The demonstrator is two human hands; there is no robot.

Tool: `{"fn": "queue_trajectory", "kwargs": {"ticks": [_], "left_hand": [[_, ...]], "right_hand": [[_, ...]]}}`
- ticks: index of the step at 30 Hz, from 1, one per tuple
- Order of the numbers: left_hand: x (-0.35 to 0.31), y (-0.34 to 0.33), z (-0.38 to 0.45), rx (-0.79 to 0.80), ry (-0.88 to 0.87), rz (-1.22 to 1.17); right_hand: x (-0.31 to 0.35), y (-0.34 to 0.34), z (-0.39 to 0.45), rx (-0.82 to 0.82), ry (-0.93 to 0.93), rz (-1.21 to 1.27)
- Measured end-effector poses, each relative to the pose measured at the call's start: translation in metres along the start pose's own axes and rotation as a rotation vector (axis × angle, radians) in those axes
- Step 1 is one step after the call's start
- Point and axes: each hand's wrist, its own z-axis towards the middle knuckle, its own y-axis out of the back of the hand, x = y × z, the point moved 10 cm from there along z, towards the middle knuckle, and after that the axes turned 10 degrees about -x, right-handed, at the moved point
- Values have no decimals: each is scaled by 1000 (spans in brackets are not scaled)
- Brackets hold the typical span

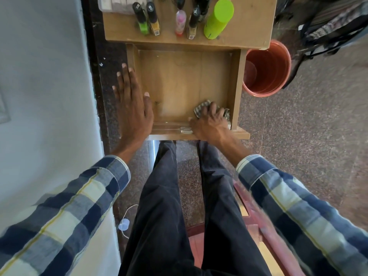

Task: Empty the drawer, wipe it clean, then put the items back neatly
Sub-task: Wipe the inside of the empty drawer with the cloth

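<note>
We look down past our dark trousers at a speckled granite floor, a pale wall close on our left and a dark stone skirting running along its foot. A wooden table stands ahead, its top lined with small bottles and a lime-green container lying on its side; what sits at the far edge is cut off. An orange bucket rests on the floor just beside the table's right corner, a dark bag sits farther back, and a white cable trails near the wall by our leg. Part of a reddish chair shows under us.

The drawer is pulled out toward us below the tabletop, its pale wooden bottom bare apart from the cloth and faintly streaked with grain. Our left hand lies flat and relaxed over the drawer's left wall, fingers spread, gripping nothing. Our right hand presses down on a checked cloth in the drawer's near right corner, fingers curled over it so that only its edges show. A small clear object lies along the front wall beside that hand; we cannot tell what it is. Both sleeves are blue-and-cream plaid.
</note>
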Motion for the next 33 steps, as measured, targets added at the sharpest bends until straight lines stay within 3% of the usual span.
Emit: {"fn": "queue_trajectory", "kwargs": {"ticks": [8,12,16,18,22,26,28,33], "left_hand": [[8,0,-2,-8,13,-29],[9,-1,-1,-11,12,-28],[10,-2,-2,-22,17,-27],[10,-1,-3,-24,17,-31],[11,0,-1,-20,10,-45],[8,3,-3,-22,2,-38],[8,4,-4,-33,1,-37],[7,7,-4,-45,-7,-19]], "right_hand": [[2,-5,7,-59,-168,294],[6,44,47,-378,-16,317],[8,61,64,-479,-55,298],[10,48,50,-458,-100,307],[10,-7,4,-255,-277,369],[16,2,11,-159,-376,525],[21,20,28,-192,-364,453],[17,81,54,-557,-135,59]]}}
